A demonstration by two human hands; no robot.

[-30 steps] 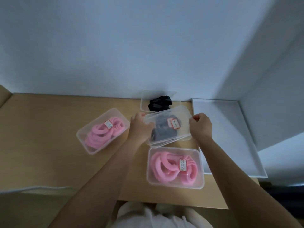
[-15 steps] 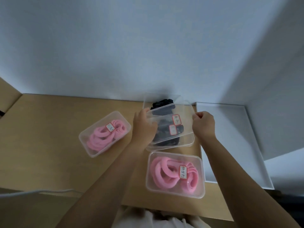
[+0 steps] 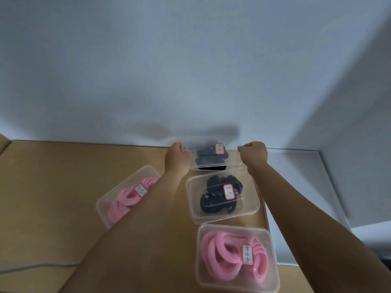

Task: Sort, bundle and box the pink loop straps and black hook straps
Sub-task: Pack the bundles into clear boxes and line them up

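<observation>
the lid (image 3: 219, 149) has gone from above the middle box (image 3: 222, 216) to the far box (image 3: 208, 167) of black straps (image 3: 209, 160) by the wall. the left hand (image 3: 176, 158) and right hand (image 3: 252, 154) pinch its ends, fingers curled. with the pink boxes (image 3: 234, 282) lidded on the surface (image 3: 63, 176), this seems the last to close.

There's just the one camera, worn on the person's head, facing forward and down over the wooden table (image 3: 63, 176). It sits close above the near edge: both forearms (image 3: 131, 229) run from the bottom of the frame up to the left hand (image 3: 177, 158) and right hand (image 3: 253, 154), which grip the far clear box (image 3: 233, 159) by the wall (image 3: 148, 70). The wall fills the upper half and the table only the lower, with the white tray (image 3: 306, 170) at the right. The wide lens bends the wall corner on that side into a curve
</observation>
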